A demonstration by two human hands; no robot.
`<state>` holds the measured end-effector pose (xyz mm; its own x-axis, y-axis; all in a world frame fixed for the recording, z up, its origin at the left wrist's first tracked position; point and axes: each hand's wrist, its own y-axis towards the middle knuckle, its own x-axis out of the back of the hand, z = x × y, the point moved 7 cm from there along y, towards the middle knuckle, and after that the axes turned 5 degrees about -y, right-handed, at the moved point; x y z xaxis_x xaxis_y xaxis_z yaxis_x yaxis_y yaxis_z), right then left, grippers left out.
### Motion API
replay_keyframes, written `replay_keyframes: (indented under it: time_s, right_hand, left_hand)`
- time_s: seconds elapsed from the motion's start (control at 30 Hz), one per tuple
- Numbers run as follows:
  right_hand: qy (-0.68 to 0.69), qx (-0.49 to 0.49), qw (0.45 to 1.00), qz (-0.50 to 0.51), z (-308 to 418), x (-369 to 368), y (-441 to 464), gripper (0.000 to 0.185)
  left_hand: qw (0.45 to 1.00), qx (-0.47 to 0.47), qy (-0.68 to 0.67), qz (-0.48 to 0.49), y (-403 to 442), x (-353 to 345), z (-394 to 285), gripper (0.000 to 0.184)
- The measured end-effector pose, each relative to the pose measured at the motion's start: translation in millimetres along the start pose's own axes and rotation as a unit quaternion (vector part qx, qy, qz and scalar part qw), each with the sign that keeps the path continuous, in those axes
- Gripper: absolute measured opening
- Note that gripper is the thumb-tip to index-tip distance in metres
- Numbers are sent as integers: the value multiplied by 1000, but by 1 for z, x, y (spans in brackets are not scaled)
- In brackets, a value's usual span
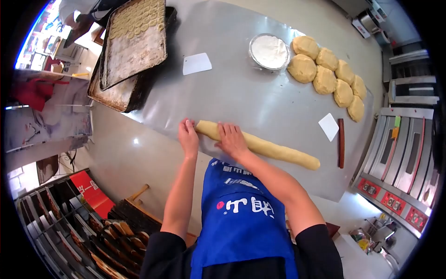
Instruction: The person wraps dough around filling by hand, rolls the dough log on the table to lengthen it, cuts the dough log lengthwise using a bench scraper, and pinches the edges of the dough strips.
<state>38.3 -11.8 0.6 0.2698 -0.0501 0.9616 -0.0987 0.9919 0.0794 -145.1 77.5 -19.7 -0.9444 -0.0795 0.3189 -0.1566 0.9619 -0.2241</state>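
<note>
Dough point(279, 151) runs partly hidden beneath the right hand point(232, 140), whose grip, like that of the left hand point(188, 137), I cannot tell.

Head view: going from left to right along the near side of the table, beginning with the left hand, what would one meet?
Left hand → dough log → white dough scraper → reddish-brown stick.
</note>
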Motion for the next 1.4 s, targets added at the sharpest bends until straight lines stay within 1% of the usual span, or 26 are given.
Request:
replay_keyframes:
  time_s: [0.03,0.1,0.13,0.17,0.23,0.3,0.33,0.4,0.47,0.53,0.57,0.63,0.67,0.73,0.83,0.93,1.0,1.1,1.13,1.17,1.2,1.23,1.27,1.3,1.33,1.4]
  right_hand:
    - [-1,7,1000,5,0,-15,2,89]
    - [-64,5,998,3,-3,-34,4,96]
    - [-69,18,997,9,2,-26,8,96]
    - [-42,-7,999,19,0,-18,12,95]
    - [-18,-25,999,36,9,2,21,94]
    - [26,-50,998,37,19,14,35,92]
    - [24,-42,998,41,19,-2,36,92]
    - [-30,-31,998,48,22,-25,45,93]
    - [-28,-29,997,61,21,-35,45,92]
    - [-30,-29,996,74,22,-25,53,92]
    - [-18,-31,996,79,23,-21,54,90]
    - [-3,-35,996,88,22,-31,54,89]
    - [-19,-20,996,80,25,-41,54,87]
    - [-34,-11,997,68,28,-43,57,84]
    - [0,-30,998,55,24,-30,57,77]
    - [-20,-48,999,10,38,-8,59,69]
    - [-18,-111,990,86,38,-17,64,61]
    - [-30,-93,994,53,42,-23,68,55]
    - [-27,-106,993,46,37,-28,68,55]
    - [-37,-79,996,20,38,-30,66,54]
    - [-48,-52,997,-5,41,-26,63,52]
    - [-46,-65,997,-7,39,-26,60,52]
    - [-30,-59,998,24,38,-30,59,60]
    - [-16,-47,997,53,36,-29,60,69]
    - [-18,-49,997,52,34,-17,54,69]
    - [48,-123,991,-25,21,16,28,91]
  left_hand:
    - [1000,5,-4,-6,-3,1,2,40]
    - [997,-15,75,14,-10,-3,2,41]
    - [999,-9,48,3,-10,-3,7,40]
    - [999,-2,38,-9,-8,-3,11,40]
    - [991,22,-121,-55,-5,0,30,40]
    - [993,34,-97,-58,-6,7,26,40]
    - [996,44,-67,-51,-8,8,26,41]
    - [993,54,-84,-55,-10,6,24,42]
    - [992,63,-99,-52,-10,4,24,43]
    - [981,124,-121,-88,-11,9,20,44]
    - [981,126,-120,-87,-9,9,19,44]
    - [981,155,-103,-45,-4,3,26,46]
    - [982,156,-98,-42,-4,4,27,46]
    - [951,189,-244,-33,-2,-4,31,47]
    - [943,208,-259,-19,0,8,40,46]
    - [955,186,-230,-12,-3,6,47,41]
    - [956,181,-232,-2,-3,4,50,40]
    - [956,171,-238,15,-4,-2,45,39]
    - [985,111,-130,-9,-3,3,31,37]
    - [998,48,-20,-33,-4,8,17,34]
    - [999,43,-14,-22,-5,7,11,34]
    - [994,-51,95,11,-8,2,-7,31]
    - [969,-146,198,40,-14,-6,-24,27]
    - [968,-149,196,44,-17,-11,-26,27]
    - [964,-172,197,55,-21,-15,-30,25]
    - [959,-195,199,61,-22,-17,-38,23]
